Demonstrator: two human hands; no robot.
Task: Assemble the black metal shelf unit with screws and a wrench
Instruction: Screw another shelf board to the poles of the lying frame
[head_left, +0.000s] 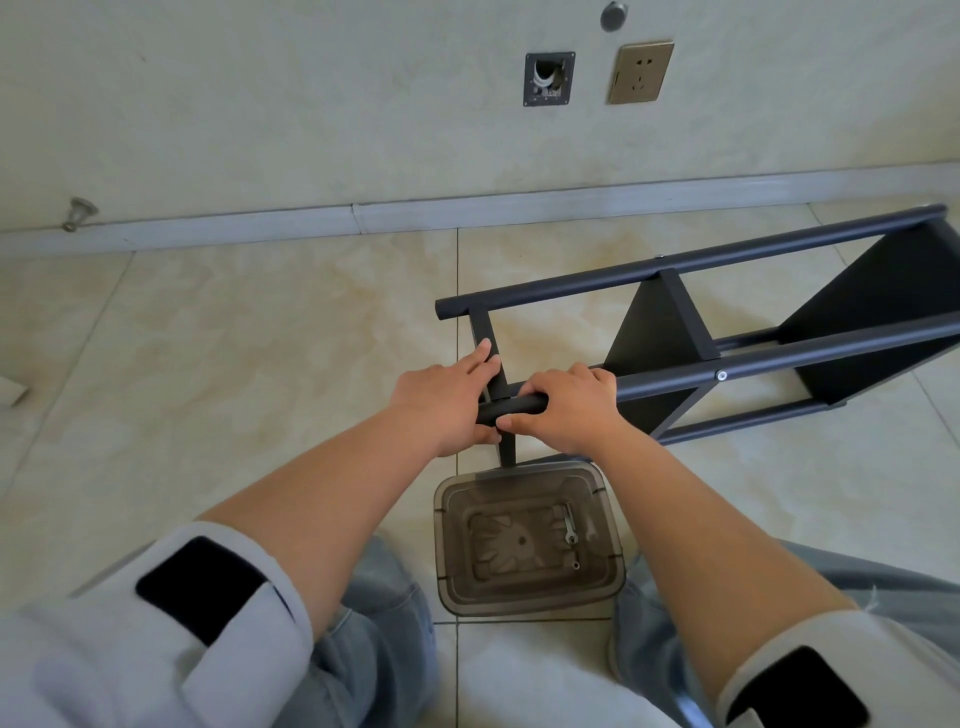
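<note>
One beige tiled floor (260, 338), pale wall (311, 104)

Shelf unit (727, 332): matt black painted metal. Bin (524, 545): smoky translucent plastic. Wrench (570, 525): bright metal. Floor (260, 338): glossy beige tile. Jeans (374, 649): faded denim.

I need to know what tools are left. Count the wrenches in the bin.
1 wrench, lying at the right side of the bin, beside a small screw. The tinted walls could hide another.
</note>
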